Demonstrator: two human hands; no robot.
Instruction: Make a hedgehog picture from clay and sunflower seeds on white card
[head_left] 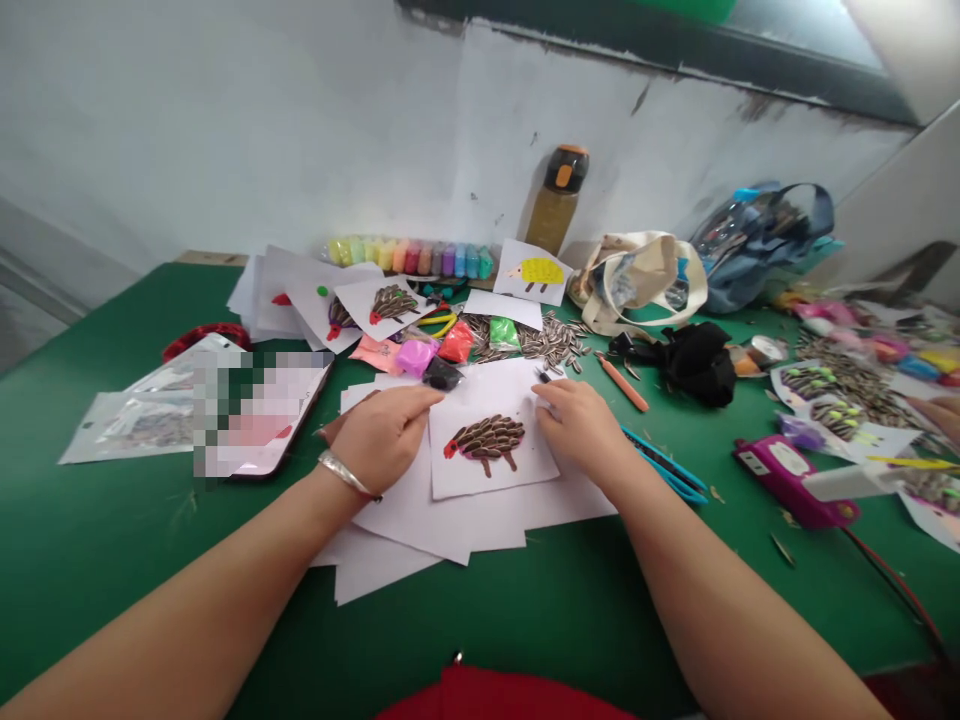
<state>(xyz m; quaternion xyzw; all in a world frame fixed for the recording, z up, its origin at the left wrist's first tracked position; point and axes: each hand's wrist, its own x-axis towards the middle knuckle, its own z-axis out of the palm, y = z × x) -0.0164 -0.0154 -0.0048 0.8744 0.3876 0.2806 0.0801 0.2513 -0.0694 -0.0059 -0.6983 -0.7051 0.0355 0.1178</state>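
A white card (457, 482) lies in front of me, bearing a hedgehog (491, 437) made of overlapping sunflower seeds, with a red face and brown legs. My left hand (390, 435) has its fingers pressed together at the card's left edge. A silver bracelet (346, 476) is on that wrist. At the opposite edge, my right hand (581, 422) is curled with thumb and fingers on the card. A small dark-tipped item (541, 376) shows at its fingertips, too small to name. Beneath the card are loose white sheets (427, 530).
Clay packets (454, 342), sunflower seeds (559, 338) and finished hedgehog cards (390, 303) lie behind. A phone (289, 400) is left; blue scissors-like handles (667, 465), an orange pen (624, 383) and a purple device (791, 478) are right. Far right, another person's hand (937, 415) shows.
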